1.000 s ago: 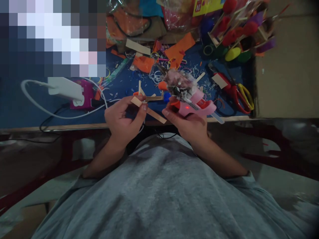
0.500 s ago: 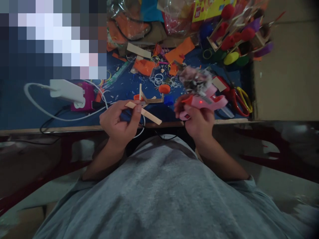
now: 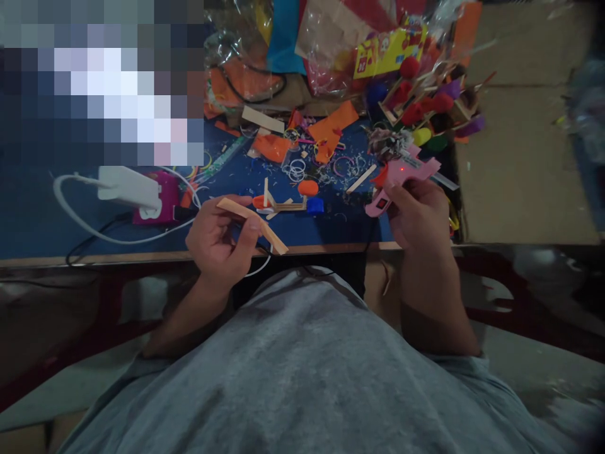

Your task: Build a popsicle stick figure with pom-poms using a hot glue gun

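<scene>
One white charger (image 3: 128,186) lies at the far left of the blue table (image 3: 38,214), plugged against one magenta block (image 3: 163,198), with its white cable (image 3: 94,232) looping toward the table's near edge. To the right of the charger, the left hand (image 3: 215,236) pinches one flat wooden stick (image 3: 253,216) between thumb and fingers; the stick slants over the table's near edge, its far end pointing back toward the charger. Just beyond the hand, farther from the edge than the stick, sits one small frame of glued sticks (image 3: 281,203), with an upright piece and two orange lumps and one blue lump along it. Behind the frame lie several orange paper scraps (image 3: 331,126) and a cluster of clear rings (image 3: 297,169). One loose stick (image 3: 362,178) lies right of the frame. Farther right, well apart from the left hand, the right hand (image 3: 418,211) is closed around the grip of one pink glue gun (image 3: 401,176), a small red light lit on its side. Beyond the gun stands one stick model carrying red, purple, yellow and green balls (image 3: 425,110). A yellow packet (image 3: 385,53) behind it bears print too blurred to read.
</scene>
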The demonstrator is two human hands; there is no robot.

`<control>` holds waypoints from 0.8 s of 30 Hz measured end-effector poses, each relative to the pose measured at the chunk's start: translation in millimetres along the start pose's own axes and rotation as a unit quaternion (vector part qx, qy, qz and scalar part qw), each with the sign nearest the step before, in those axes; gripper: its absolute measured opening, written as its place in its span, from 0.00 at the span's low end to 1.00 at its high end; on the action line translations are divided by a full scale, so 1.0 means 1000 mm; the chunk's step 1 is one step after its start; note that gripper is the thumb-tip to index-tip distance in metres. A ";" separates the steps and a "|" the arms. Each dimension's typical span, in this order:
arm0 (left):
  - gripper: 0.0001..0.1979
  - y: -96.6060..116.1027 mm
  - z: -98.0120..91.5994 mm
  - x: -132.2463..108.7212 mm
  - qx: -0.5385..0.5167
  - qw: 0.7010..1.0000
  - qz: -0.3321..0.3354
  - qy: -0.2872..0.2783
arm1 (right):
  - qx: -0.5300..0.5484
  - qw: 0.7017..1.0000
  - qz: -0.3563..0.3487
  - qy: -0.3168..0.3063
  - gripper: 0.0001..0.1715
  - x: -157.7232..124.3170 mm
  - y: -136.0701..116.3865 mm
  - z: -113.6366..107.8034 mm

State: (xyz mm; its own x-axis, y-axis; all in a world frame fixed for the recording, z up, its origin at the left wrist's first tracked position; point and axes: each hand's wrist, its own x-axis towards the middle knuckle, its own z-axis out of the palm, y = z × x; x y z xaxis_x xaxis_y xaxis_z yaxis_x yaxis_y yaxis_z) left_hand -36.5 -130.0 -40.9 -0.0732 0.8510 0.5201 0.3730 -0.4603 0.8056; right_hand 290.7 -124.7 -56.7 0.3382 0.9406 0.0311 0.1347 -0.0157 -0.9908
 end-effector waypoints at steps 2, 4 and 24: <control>0.13 0.000 -0.002 0.000 0.006 1.000 -0.006 -0.005 | 0.030 0.999 0.007 0.023 0.25 0.001 -0.005 0.000; 0.13 0.002 -0.004 0.000 -0.006 1.000 -0.007 -0.011 | 0.019 0.999 0.016 0.030 0.26 -0.001 -0.009 -0.003; 0.10 0.007 -0.010 -0.005 -0.001 0.999 -0.005 -0.052 | 0.003 0.998 0.054 -0.012 0.26 0.023 -0.010 0.003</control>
State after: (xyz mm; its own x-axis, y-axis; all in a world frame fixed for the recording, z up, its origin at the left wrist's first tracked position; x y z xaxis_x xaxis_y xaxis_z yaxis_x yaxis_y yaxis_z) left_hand -42.4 -139.9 -35.4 0.0193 0.8771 0.4798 0.3710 -0.4520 0.8112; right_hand 294.8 -101.8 -46.8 0.3288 0.9411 -0.0786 0.0930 -0.1151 -0.9890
